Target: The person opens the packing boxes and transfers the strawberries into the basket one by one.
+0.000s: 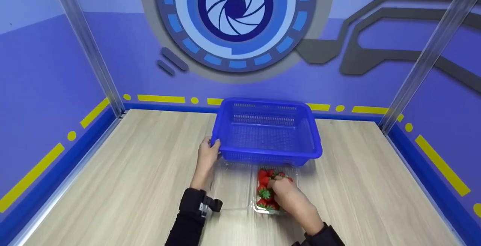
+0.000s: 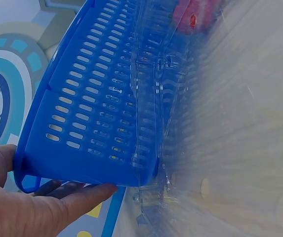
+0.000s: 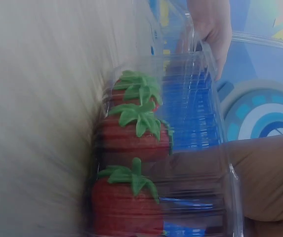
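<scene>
A blue plastic basket (image 1: 265, 152) with slotted walls stands at the back of the table. My left hand (image 1: 207, 154) grips its front left corner by the rim; in the left wrist view, the fingers (image 2: 89, 200) lie against the basket's end wall. In front of the basket is an opened clear plastic clamshell box (image 1: 251, 202), its right half holding several red strawberries (image 1: 263, 180) with green leaves. My right hand (image 1: 291, 197) reaches down into that half, fingers bent among the strawberries. The fingertips are hidden, so whether they pinch a strawberry is unclear.
The light wood table (image 1: 158, 156) carries the basket and box. A purple-blue printed wall (image 1: 124, 62) rises right behind the basket, with side walls and metal posts (image 1: 88, 47) at the corners. The box's flat transparent left half (image 1: 233, 187) lies beside my left forearm.
</scene>
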`<state>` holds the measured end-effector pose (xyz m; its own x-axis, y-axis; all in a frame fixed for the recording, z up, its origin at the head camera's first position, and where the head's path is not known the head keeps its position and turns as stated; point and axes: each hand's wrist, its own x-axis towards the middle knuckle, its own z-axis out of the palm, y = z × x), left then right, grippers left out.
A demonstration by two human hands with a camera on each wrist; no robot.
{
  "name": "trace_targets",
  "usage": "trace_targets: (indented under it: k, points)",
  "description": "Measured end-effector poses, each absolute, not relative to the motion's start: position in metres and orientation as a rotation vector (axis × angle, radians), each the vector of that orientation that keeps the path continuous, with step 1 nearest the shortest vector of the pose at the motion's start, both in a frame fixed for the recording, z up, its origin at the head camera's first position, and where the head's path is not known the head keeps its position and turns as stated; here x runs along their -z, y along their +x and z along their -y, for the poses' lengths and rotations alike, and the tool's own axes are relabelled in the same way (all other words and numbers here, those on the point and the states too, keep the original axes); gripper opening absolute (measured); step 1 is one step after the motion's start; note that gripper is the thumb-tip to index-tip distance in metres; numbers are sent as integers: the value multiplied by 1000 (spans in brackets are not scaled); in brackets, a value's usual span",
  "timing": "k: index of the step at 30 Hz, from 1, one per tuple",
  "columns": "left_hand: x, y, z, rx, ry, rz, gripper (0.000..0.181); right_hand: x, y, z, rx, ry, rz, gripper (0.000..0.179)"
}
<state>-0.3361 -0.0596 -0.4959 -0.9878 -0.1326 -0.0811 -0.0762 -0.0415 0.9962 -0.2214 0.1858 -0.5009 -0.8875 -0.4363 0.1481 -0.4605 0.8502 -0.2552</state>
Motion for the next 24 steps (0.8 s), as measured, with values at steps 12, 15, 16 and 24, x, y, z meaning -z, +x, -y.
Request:
trace_targets:
  k: [12, 15, 16, 24]
  points:
    - [498, -334, 59, 2208, 199, 2153, 34, 501, -219, -187, -513, 731, 2914, 28]
    - [498, -334, 59, 2198, 184, 2160, 35, 503, -220, -188, -485, 765, 2861, 30]
    - [498, -334, 59, 2200, 182, 2159, 35, 504, -220, -188, -477, 779, 2836, 31]
    - [495, -335, 59, 2260, 223, 2137, 35, 507, -221, -189, -447, 822, 2724, 32]
